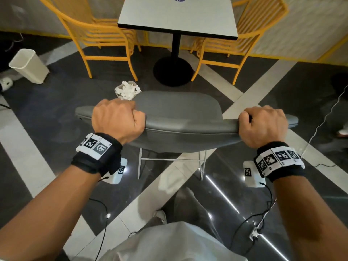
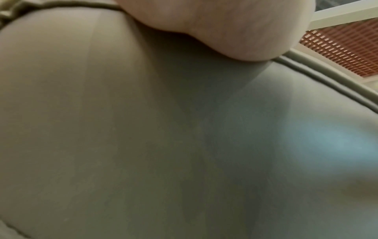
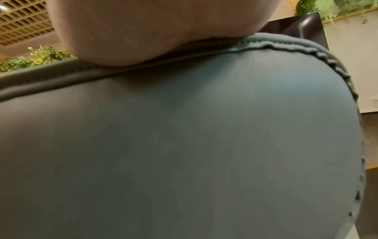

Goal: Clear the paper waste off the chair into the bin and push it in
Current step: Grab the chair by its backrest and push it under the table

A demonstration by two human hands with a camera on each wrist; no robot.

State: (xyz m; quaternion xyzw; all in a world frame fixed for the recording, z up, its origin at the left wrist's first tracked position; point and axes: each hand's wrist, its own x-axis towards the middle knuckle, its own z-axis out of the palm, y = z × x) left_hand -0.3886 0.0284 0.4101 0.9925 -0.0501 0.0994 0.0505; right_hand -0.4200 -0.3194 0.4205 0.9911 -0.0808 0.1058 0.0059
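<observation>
I stand on a glossy dark floor (image 1: 282,113) crossed by pale stripes. Ahead, a grey table (image 1: 178,14) on a black pedestal has a yellow chair (image 1: 98,34) at each side. Ceiling grid (image 3: 22,21) overhead.

From my feed, the fingers of both the left hand (image 1: 117,120) and the right hand (image 1: 262,127) curl over the grey chair (image 1: 180,117) backrest and drop out of sight behind it. The bin (image 1: 125,90) of crumpled paper (image 1: 130,89) is mostly hidden by the chair — I see only its top. Both wrist views are soft and blurred — only the heel of a palm against upholstery, cut off by the top edge.
</observation>
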